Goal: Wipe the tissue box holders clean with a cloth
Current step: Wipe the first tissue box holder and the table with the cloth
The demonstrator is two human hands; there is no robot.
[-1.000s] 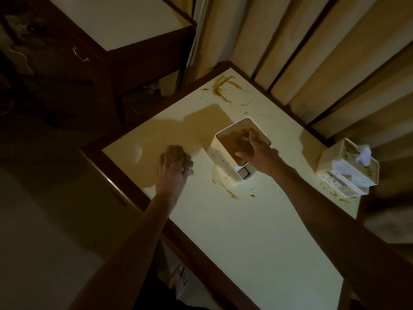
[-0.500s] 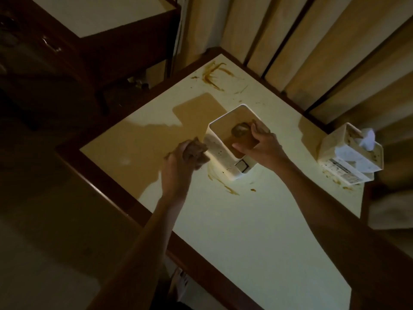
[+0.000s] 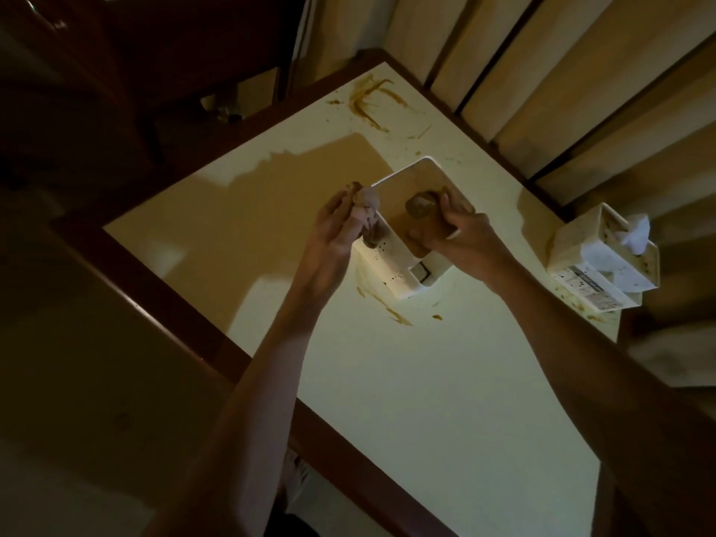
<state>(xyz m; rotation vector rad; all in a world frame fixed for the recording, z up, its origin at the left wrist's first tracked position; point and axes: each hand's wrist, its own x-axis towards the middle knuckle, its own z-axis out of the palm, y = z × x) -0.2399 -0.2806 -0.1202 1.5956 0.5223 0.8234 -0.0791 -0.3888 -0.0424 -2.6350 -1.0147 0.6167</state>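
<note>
Cloth (image 3: 368, 217) now against holder (image 3: 391, 261) (both hands gripping).

1 holder (image 3: 395, 261) on counter (image 3: 445, 401), mid. Left grip (image 3: 333, 230) with cloth (image 3: 368, 215) at its left side; right grip (image 3: 461, 234) on right rim. 2nd holder (image 3: 604, 265) at right edge.

Your left hand (image 3: 333, 230) is now off the surface (image 3: 445, 381), where it rested 1.0 s ago, and presses the bunched cloth (image 3: 368, 215) against the left wall of the open holder (image 3: 391, 261). The cloth now touches the holder's speckled side.
</note>
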